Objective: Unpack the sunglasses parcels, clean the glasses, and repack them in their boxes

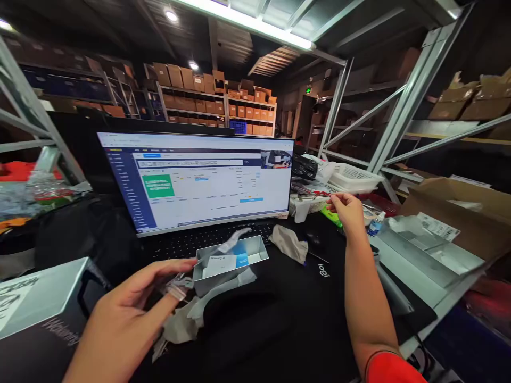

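In the lower left, my left hand (123,314) is closed around a small clear plastic piece (178,290), pinched between thumb and fingers. Its fingertips are at the near-left end of an open grey box (223,279), which holds a white and blue printed card (223,264) marked "Wavering" or similar. Crumpled greyish wrapping (181,322) lies below the box. My right hand (348,210) is stretched out to the right of the monitor, thumb and fingers pinched together near a cluttered basket (309,206). Whatever is between those fingertips is too small to make out.
A lit monitor (211,186) stands behind a black keyboard (171,244). A grey pouch (289,243) and a mouse (315,240) sit right of the box. A large box (43,303) occupies the left edge. A cardboard carton (467,213) and a spray bottle (376,224) are at right.
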`<state>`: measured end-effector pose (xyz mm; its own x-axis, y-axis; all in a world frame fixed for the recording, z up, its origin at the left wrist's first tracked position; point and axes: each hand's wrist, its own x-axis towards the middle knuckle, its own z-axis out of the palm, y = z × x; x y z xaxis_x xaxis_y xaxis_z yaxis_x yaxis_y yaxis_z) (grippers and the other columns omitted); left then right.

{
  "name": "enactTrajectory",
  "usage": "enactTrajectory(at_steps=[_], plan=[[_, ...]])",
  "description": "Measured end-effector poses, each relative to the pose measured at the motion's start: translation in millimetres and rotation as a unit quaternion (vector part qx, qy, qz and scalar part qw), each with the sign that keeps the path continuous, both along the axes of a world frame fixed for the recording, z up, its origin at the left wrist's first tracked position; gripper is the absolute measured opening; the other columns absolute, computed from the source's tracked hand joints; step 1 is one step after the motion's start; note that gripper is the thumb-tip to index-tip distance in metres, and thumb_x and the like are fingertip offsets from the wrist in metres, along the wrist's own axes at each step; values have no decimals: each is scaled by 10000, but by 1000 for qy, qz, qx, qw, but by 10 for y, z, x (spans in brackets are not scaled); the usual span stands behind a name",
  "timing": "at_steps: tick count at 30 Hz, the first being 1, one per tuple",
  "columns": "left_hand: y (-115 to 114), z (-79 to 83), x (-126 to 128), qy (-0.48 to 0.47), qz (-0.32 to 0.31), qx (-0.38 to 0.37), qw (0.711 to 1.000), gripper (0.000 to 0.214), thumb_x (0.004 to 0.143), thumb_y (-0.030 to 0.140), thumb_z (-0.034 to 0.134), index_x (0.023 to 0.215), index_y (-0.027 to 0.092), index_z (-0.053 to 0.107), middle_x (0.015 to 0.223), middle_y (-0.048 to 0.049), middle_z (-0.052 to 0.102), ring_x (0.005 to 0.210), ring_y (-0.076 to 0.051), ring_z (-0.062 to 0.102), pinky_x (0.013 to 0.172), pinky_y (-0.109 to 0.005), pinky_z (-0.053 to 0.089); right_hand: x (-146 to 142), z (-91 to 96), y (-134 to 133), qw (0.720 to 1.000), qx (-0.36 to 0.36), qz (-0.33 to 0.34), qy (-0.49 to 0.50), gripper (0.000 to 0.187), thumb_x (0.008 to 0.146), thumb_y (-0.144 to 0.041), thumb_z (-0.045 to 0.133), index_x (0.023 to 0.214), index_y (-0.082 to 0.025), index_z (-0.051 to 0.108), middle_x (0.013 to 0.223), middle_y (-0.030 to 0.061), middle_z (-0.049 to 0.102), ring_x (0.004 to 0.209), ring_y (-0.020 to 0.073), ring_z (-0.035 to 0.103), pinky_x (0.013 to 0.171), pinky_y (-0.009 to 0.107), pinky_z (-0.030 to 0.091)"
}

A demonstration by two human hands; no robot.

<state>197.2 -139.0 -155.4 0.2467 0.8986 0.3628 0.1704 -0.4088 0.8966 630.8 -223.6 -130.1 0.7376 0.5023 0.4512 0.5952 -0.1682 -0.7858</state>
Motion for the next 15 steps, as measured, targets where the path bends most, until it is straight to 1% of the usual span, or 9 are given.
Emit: enactTrajectory(at_steps=[1,3,5,8,9,11,13,15], plan=[[-1,2,19,-32,-2,-32,999,257,739,496,745,889,288,727,1046,-17,784,1092,-317,702,938,-412,585,138,-73,44,1000,-17,-23,11,294,1032,-332,489,1149,-118,653,979,85,722,768,169,707,733,341,595],[8,-1,61,-91,6,-80,993,218,735,476,746,800,275,689,946,-15,783,1029,-306,713,886,-411,593,286,-268,193,997,-61,-50,26,281,1007,-349,578,1181,-135,636,1065,76,699,854,177,697,761,362,601],[33,-8,98,-125,13,-109,986,213,718,454,763,778,263,687,872,-9,770,957,-269,717,823,-362,595,288,-488,406,992,-104,-61,23,312,980,-361,634,1217,-159,626,1164,78,673,954,197,683,817,394,598],[77,-1,130,-176,9,-155,972,210,672,374,814,788,232,711,810,6,752,863,-181,716,773,-231,586,137,-747,753,985,-153,-82,-1,335,978,-368,633,1246,-169,619,1236,91,650,1043,226,665,889,441,577],[87,9,132,-198,4,-178,964,210,650,332,830,776,216,710,795,7,749,836,-159,717,769,-200,583,73,-797,850,982,-166,-93,-9,342,975,-369,635,1253,-170,616,1254,95,643,1072,236,656,912,458,567],[99,34,123,-246,-16,-241,939,208,616,248,845,743,183,694,772,-1,745,780,-142,723,767,-192,594,-48,-842,1000,976,-187,-111,-22,363,969,-365,643,1273,-171,606,1292,102,624,1120,255,639,943,484,552],[108,51,99,-291,-51,-303,906,204,613,184,843,730,162,677,769,-21,747,740,-148,726,769,-236,617,-130,-834,1091,973,-199,-113,-35,378,968,-360,645,1294,-175,595,1314,105,612,1126,258,636,938,483,556],[124,50,71,-325,-92,-349,874,176,653,148,823,748,153,675,790,-43,754,738,-158,730,803,-295,631,-153,-805,1135,974,-199,-94,-54,358,977,-360,632,1288,-184,601,1308,104,617,1100,242,646,919,457,568]])
